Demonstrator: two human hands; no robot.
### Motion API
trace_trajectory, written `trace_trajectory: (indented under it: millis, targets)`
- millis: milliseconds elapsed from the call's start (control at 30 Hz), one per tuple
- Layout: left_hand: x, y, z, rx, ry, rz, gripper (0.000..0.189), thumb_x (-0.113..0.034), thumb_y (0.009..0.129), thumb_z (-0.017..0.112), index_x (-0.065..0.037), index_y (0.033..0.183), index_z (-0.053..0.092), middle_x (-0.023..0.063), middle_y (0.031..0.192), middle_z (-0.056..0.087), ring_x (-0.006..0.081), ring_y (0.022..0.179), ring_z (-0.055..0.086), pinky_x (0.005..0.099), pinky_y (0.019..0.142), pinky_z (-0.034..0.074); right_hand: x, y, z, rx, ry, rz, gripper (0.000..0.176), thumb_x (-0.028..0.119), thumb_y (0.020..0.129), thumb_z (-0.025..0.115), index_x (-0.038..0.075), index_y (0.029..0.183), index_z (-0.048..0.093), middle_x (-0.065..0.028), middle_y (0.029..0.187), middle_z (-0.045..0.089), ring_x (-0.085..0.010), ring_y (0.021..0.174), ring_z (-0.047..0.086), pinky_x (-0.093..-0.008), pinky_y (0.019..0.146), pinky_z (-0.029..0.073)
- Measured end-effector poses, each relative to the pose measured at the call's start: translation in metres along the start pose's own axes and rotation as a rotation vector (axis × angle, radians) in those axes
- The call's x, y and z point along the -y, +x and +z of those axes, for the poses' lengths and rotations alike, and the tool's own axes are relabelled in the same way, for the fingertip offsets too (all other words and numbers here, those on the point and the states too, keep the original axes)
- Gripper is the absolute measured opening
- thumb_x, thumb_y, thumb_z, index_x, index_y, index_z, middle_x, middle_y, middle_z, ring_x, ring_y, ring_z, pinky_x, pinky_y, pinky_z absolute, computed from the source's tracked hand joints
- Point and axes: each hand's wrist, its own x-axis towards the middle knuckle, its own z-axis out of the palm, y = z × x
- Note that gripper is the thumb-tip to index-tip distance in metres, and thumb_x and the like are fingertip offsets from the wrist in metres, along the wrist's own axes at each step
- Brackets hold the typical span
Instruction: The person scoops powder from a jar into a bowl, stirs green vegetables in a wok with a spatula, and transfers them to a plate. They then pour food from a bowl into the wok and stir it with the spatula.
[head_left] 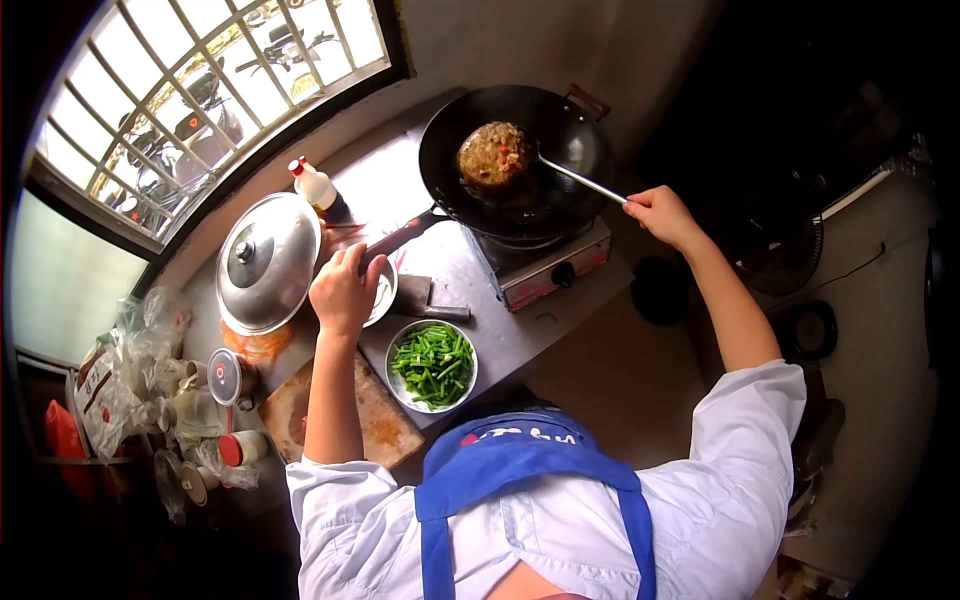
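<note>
A black wok (570, 135) sits on the gas stove (555, 265), a mound of brown cooked food with red bits (497, 157) in it. My left hand (343, 290) is wrapped round the wok's long wooden handle (400, 233). In my right hand (662, 216) is the end of a long-handled metal cooking utensil (585, 180); its far end reaches the food, and its head is hidden there. Just below my left hand are a white bowl (385, 295), partly covered by the hand, and a cleaver (430, 302) lying flat.
A bowl of cut green vegetables (433, 366) stands near the counter's front edge, beside a wooden cutting board (375, 415). To the left are a domed metal lid (265, 262), a red-capped bottle (314, 185), jars (243, 448) and plastic bags (130, 350). A barred window (200, 100) is behind.
</note>
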Motion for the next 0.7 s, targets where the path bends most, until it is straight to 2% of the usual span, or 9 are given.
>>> trace_trajectory:
  millis: [100, 200, 333, 400, 433, 500, 533, 700]
  targets:
    - [0.002, 0.000, 0.001, -0.015, -0.010, 0.019, 0.030, -0.041, 0.087, 0.067, -0.014, 0.100, 0.066, 0.0063, 0.081, 0.066, 0.0291, 0.073, 0.066, 0.0396, 0.062, 0.052, 0.028, -0.033, 0.003, -0.081, -0.167, -0.023, 0.025, 0.027, 0.089, 0.067, 0.006, 0.102, 0.074, -0.0124, 0.079, 0.071, -0.0248, 0.071, 0.068, -0.0352, 0.068, 0.051]
    - [0.002, 0.000, 0.004, -0.007, 0.017, 0.010, 0.031, -0.042, 0.087, 0.067, -0.013, 0.099, 0.066, 0.0067, 0.081, 0.066, 0.0285, 0.071, 0.066, 0.0391, 0.061, 0.051, 0.041, -0.063, 0.014, -0.225, -0.252, -0.122, 0.028, 0.030, 0.090, 0.065, 0.008, 0.106, 0.073, -0.0137, 0.090, 0.072, -0.0320, 0.084, 0.069, -0.0395, 0.074, 0.053]
    - [0.002, -0.001, 0.002, -0.007, -0.002, 0.026, 0.033, -0.043, 0.087, 0.067, -0.013, 0.100, 0.065, 0.0068, 0.082, 0.066, 0.0284, 0.074, 0.066, 0.0389, 0.061, 0.051, 0.065, -0.099, 0.028, -0.330, -0.505, -0.170, 0.030, 0.032, 0.092, 0.062, 0.011, 0.111, 0.071, -0.0128, 0.088, 0.072, -0.0319, 0.080, 0.069, -0.0418, 0.072, 0.055]
    - [0.002, -0.003, 0.000, 0.062, -0.020, 0.002, 0.038, -0.043, 0.086, 0.068, -0.011, 0.106, 0.065, 0.0088, 0.097, 0.067, 0.0292, 0.088, 0.066, 0.0404, 0.072, 0.052, 0.068, -0.116, 0.039, -0.419, -0.650, -0.259, 0.029, 0.030, 0.092, 0.063, 0.011, 0.113, 0.070, -0.0101, 0.079, 0.069, -0.0291, 0.068, 0.067, -0.0390, 0.061, 0.054]
    - [0.003, -0.003, -0.001, 0.060, -0.024, 0.007, 0.038, -0.043, 0.086, 0.068, -0.011, 0.106, 0.065, 0.0088, 0.097, 0.067, 0.0292, 0.088, 0.066, 0.0404, 0.072, 0.052, 0.072, -0.125, 0.044, -0.459, -0.699, -0.290, 0.029, 0.029, 0.092, 0.064, 0.011, 0.114, 0.070, -0.0090, 0.076, 0.068, -0.0274, 0.065, 0.067, -0.0375, 0.058, 0.054]
    - [0.003, -0.006, -0.002, -0.024, 0.014, 0.080, 0.046, -0.042, 0.089, 0.065, -0.007, 0.118, 0.063, 0.0120, 0.118, 0.063, 0.0315, 0.109, 0.060, 0.0417, 0.090, 0.048, 0.077, -0.141, 0.053, -0.503, -0.750, -0.297, 0.029, 0.028, 0.091, 0.064, 0.012, 0.114, 0.070, -0.0076, 0.074, 0.066, -0.0253, 0.063, 0.066, -0.0358, 0.055, 0.053]
    - [0.003, -0.008, -0.003, 0.026, -0.022, 0.045, 0.051, -0.043, 0.089, 0.065, -0.007, 0.125, 0.059, 0.0152, 0.129, 0.057, 0.0347, 0.120, 0.053, 0.0445, 0.099, 0.042, 0.079, -0.148, 0.056, -0.544, -0.799, -0.309, 0.029, 0.028, 0.091, 0.065, 0.012, 0.115, 0.069, -0.0063, 0.071, 0.064, -0.0233, 0.061, 0.065, -0.0341, 0.053, 0.052]
    - [0.003, -0.015, -0.011, -0.021, -0.023, 0.072, 0.055, -0.044, 0.088, 0.065, -0.008, 0.129, 0.057, 0.0184, 0.134, 0.054, 0.0361, 0.124, 0.049, 0.0460, 0.103, 0.038, 0.084, -0.174, 0.061, -0.590, -0.874, -0.328, 0.030, 0.028, 0.089, 0.067, 0.013, 0.115, 0.070, -0.0041, 0.072, 0.063, -0.0195, 0.061, 0.064, -0.0311, 0.053, 0.052]
